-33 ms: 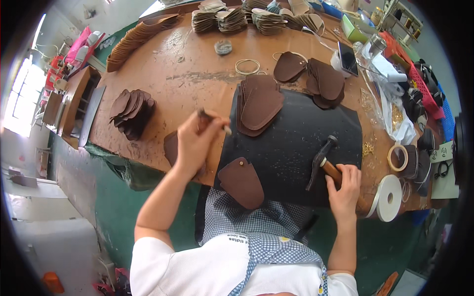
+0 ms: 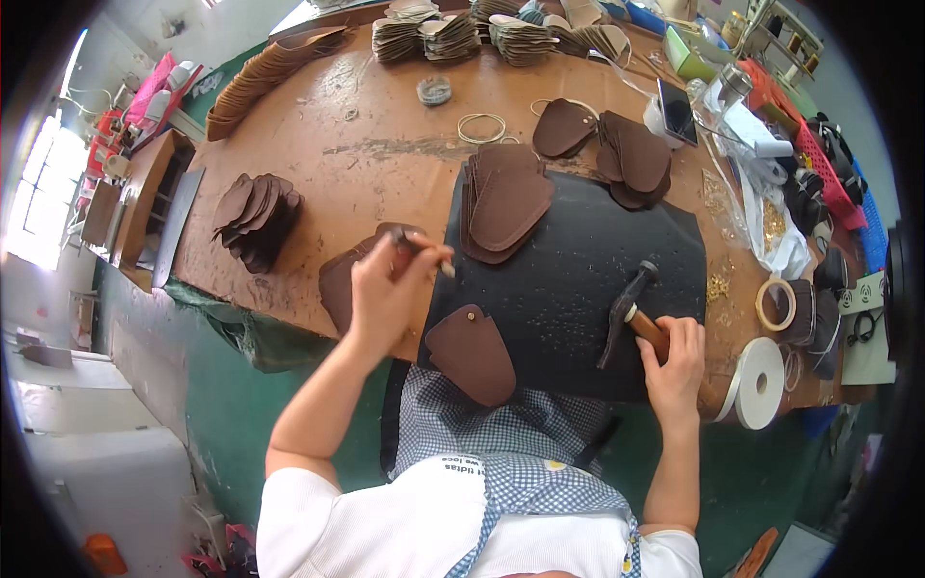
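Observation:
My left hand (image 2: 378, 303) pinches a short rod-like tool (image 2: 445, 268) with a dark upper end and a pale tip, held over the left edge of a black mat (image 2: 568, 289). Brown leather pieces (image 2: 337, 284) lie partly hidden beneath this hand. Closer to me, a single leather piece (image 2: 474, 366) with a round brass-coloured stud overhangs the mat's front edge. On the right, my right hand (image 2: 678, 361) is closed around the wooden handle of a hammer (image 2: 631, 301), whose dark head rests on the mat. A stack of leather pieces (image 2: 511, 207) sits at the mat's back left.
More dark leather stacks stand at the left (image 2: 258, 222) and back right (image 2: 638, 159). Tan bundles (image 2: 424, 39) line the far edge. A phone (image 2: 677, 111), tape roll (image 2: 776, 303), white reel (image 2: 759, 383) and small brass-coloured parts (image 2: 718, 287) crowd the right side.
My left hand has shifted slightly toward me with its tool, uncovering more of the brown leather pieces behind it. My right hand and the hammer have hardly moved.

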Demonstrator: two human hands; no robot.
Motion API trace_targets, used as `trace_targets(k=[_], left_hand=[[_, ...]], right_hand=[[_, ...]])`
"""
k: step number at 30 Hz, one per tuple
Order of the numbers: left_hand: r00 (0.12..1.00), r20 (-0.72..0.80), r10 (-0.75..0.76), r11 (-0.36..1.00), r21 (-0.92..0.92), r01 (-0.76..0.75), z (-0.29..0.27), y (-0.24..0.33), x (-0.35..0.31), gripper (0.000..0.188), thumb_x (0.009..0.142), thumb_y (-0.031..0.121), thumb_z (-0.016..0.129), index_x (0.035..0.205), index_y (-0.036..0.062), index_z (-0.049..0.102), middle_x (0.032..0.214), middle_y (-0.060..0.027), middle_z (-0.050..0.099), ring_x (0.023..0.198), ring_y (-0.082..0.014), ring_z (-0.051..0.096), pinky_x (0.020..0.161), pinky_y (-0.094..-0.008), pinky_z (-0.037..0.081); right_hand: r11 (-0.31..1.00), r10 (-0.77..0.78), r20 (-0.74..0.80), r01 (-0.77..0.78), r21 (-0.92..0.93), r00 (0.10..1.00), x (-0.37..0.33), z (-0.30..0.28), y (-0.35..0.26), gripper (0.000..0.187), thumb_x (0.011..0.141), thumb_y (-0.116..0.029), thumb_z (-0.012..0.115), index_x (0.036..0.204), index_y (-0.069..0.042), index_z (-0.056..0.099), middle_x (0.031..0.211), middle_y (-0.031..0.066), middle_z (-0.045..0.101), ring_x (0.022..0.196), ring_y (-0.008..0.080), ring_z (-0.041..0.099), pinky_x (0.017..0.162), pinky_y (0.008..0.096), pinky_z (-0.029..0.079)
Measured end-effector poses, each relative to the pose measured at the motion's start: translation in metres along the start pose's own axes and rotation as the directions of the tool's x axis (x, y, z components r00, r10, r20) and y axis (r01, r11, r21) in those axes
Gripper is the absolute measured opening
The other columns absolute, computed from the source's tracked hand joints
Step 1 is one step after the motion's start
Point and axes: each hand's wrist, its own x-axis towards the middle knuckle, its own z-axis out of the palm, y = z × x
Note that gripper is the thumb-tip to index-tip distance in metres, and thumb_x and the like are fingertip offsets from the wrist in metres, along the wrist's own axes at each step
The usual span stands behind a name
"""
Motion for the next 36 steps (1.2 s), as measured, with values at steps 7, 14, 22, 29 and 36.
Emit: trace_targets(k=[7,14,22,29,36], left_hand=[[0.999,0.043,0.032,0.986,0.164,-0.039,0.023,-0.021,-0.062,0.009,0.099,-0.002,0.062,0.107,-0.0058,0.062,0.101,-0.0127,0.077,0.09,-0.0152,0.074,0.078,-0.0262,0.059],[0.974,0.093,0.205,0.913,0.34,-0.224,0.028,-0.027,-0.063,0.012,0.096,0.001,0.067,0.106,-0.0037,0.061,0.099,-0.0127,0.078,0.087,-0.0177,0.077,0.075,-0.0268,0.06],[0.964,0.11,0.243,0.871,0.413,-0.267,0.031,-0.025,-0.062,0.012,0.096,0.003,0.068,0.105,-0.0021,0.062,0.097,-0.0123,0.078,0.084,-0.0198,0.077,0.071,-0.0278,0.06],[0.951,0.142,0.274,0.839,0.448,-0.308,0.03,-0.025,-0.062,0.014,0.095,0.004,0.069,0.107,-0.0015,0.063,0.097,-0.0124,0.077,0.081,-0.0227,0.077,0.067,-0.0287,0.06],[0.928,0.177,0.328,0.788,0.49,-0.372,0.032,-0.022,-0.064,0.012,0.094,0.006,0.07,0.103,-0.0005,0.066,0.093,-0.0129,0.076,0.071,-0.0263,0.074,0.061,-0.0313,0.058]], right_hand=[[0.996,-0.028,0.048,0.024,0.082,0.998,-0.001,-0.008,-0.008,0.02,0.09,-0.007,0.071,0.102,0.001,0.058,0.1,0.0155,0.058,0.09,0.0369,0.061,0.078,0.0447,0.049],[0.912,-0.004,0.058,-0.02,0.409,0.998,-0.005,-0.026,-0.024,0.013,0.097,-0.006,0.062,0.105,0.003,0.058,0.088,0.0109,0.058,0.075,0.02,0.056,0.069,0.0324,0.046],[0.865,-0.143,0.128,0.061,0.499,0.981,0.001,-0.042,-0.052,0.015,0.099,-0.008,0.059,0.107,0.004,0.058,0.079,0.0098,0.061,0.066,0.0181,0.058,0.063,0.0314,0.048],[0.821,-0.307,0.199,0.154,0.549,0.931,0.013,-0.038,-0.078,0.016,0.096,-0.005,0.06,0.11,0.003,0.059,0.076,0.0151,0.063,0.064,0.0297,0.066,0.06,0.0363,0.051],[0.792,-0.388,0.177,0.228,0.567,0.905,0.024,-0.031,-0.097,0.015,0.099,-0.007,0.061,0.109,0.004,0.061,0.074,0.0104,0.059,0.058,0.0185,0.057,0.057,0.0299,0.046]])
